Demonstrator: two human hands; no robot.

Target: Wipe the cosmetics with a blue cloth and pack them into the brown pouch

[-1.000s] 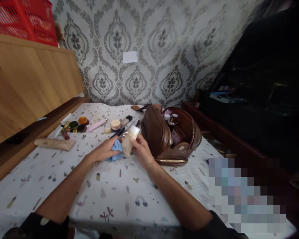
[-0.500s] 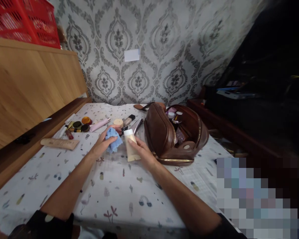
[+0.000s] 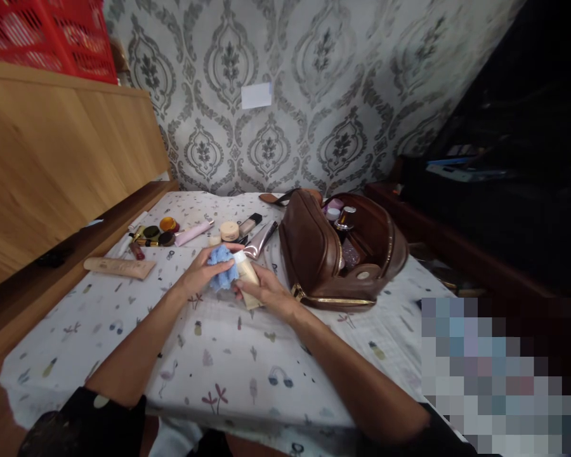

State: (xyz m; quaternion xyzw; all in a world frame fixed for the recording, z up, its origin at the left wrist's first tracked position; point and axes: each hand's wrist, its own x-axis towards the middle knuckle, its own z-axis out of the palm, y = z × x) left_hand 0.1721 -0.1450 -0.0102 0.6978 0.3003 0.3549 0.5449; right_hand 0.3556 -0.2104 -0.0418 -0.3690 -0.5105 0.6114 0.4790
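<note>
My left hand [image 3: 200, 271] is closed on a crumpled blue cloth [image 3: 223, 270]. In my right hand [image 3: 270, 291] is a cream-coloured squeeze tube [image 3: 247, 274] with a white cap, tilted with the cap up and to the left. The cloth meets the tube near its cap. Just beyond my hands lie a silvery tube with a dark cap [image 3: 262, 241], a round beige jar [image 3: 229, 230] and a foundation bottle with a black cap [image 3: 250, 223]. To the right of my right hand stands an unzipped brown bag [image 3: 309, 247] with cosmetics inside.
At the left of the patterned tablecloth [image 3: 204, 355] lie a beige tube [image 3: 118, 267], a pink tube [image 3: 193, 233], an orange-lidded jar [image 3: 169, 224] and several small cosmetics. A wooden cabinet [image 3: 76, 127] with a red basket [image 3: 71, 38] stands at the left. Patterned wallpaper covers the wall behind.
The cloth and the tube have come together; before, there was a gap between them. My right hand has turned the tube, tilting its cap further left. The view has shifted slightly.
</note>
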